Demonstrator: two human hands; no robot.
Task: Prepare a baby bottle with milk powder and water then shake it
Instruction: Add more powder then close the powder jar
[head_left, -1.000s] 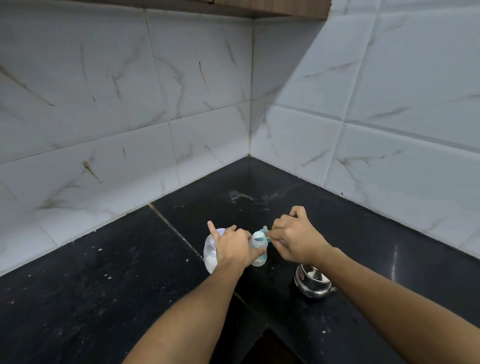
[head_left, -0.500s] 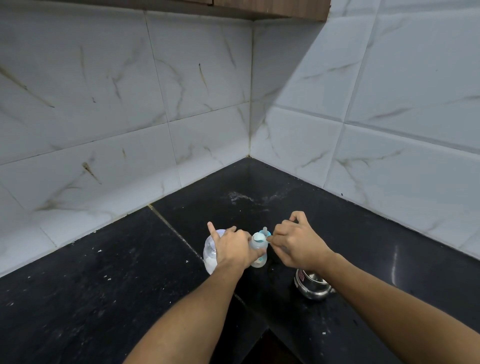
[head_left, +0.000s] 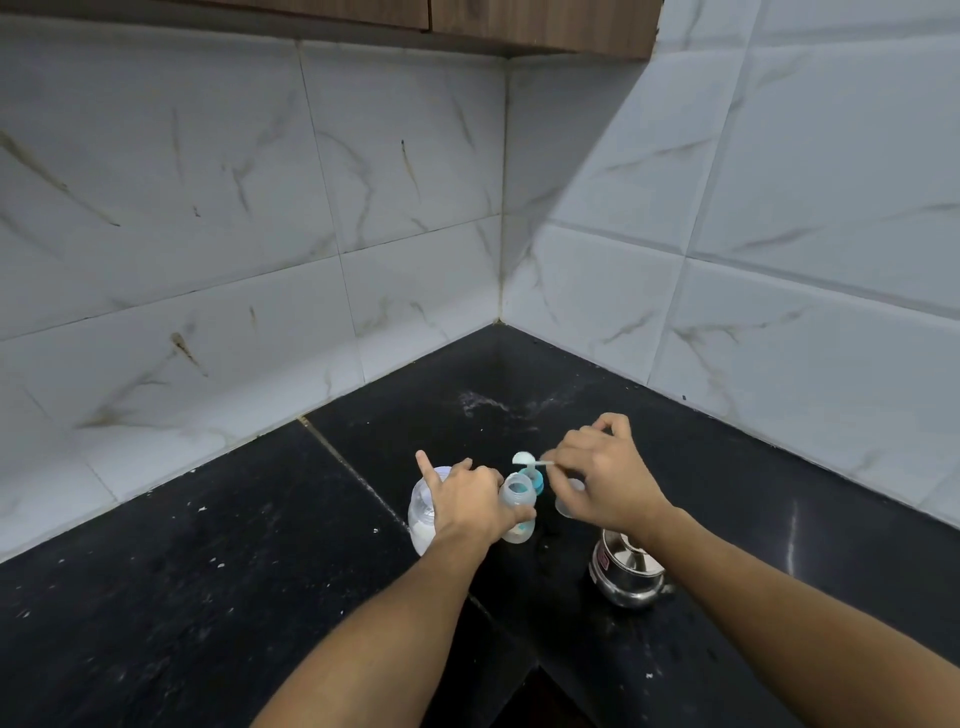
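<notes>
- Left hand (head_left: 467, 501) grips open baby bottle (head_left: 518, 496), upright on counter (head_left: 208, 597) (index finger raised).
- Right hand (head_left: 605, 480) pinches white scoop (head_left: 522, 458) by its handle, bowl near bottle mouth.

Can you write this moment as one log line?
left hand: holds baby bottle | right hand: pinches scoop by bottle mouth | steel pot: beside right wrist

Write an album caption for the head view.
Left hand grips an open baby bottle on a black counter; right hand pinches a white scoop near its mouth.
</notes>
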